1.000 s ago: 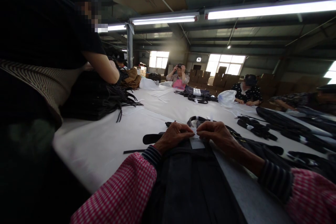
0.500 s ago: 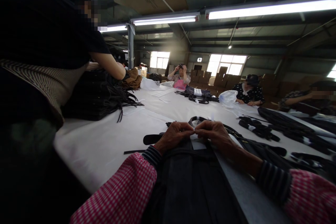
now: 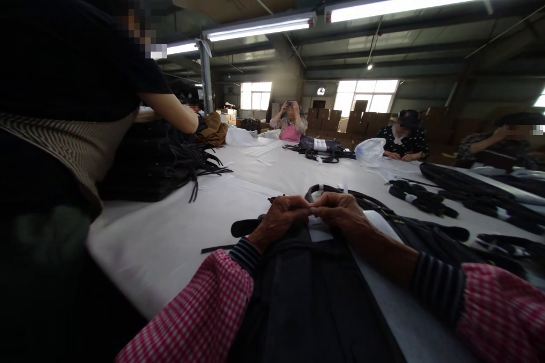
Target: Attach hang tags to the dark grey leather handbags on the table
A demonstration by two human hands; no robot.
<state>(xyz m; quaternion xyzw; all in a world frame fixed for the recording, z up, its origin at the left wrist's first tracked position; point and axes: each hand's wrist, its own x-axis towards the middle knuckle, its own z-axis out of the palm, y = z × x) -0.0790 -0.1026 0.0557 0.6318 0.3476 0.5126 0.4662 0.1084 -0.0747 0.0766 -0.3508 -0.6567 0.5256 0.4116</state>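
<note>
A black fabric item (image 3: 306,295) lies in front of me on the pale table, with black straps at its far end. Above that end my left hand (image 3: 284,216) and my right hand (image 3: 338,212) meet, thumbs and fingertips pinched together. What they pinch is too small to make out. A white tag (image 3: 320,231) hangs just below my fingers, against the black fabric. Beside my left wrist a rounded black strap end (image 3: 244,227) sticks out over the table.
At the left a person in dark clothes (image 3: 72,62) leans over a stack of black items (image 3: 136,164). Bundled black straps (image 3: 421,198) lie on the right of the table (image 3: 170,238). Several people sit at the far side, near a clear plastic bag (image 3: 369,152).
My hands stay pinched together and have shifted only slightly. The whole view has tilted a little; the person at the left appears slightly further left.
</note>
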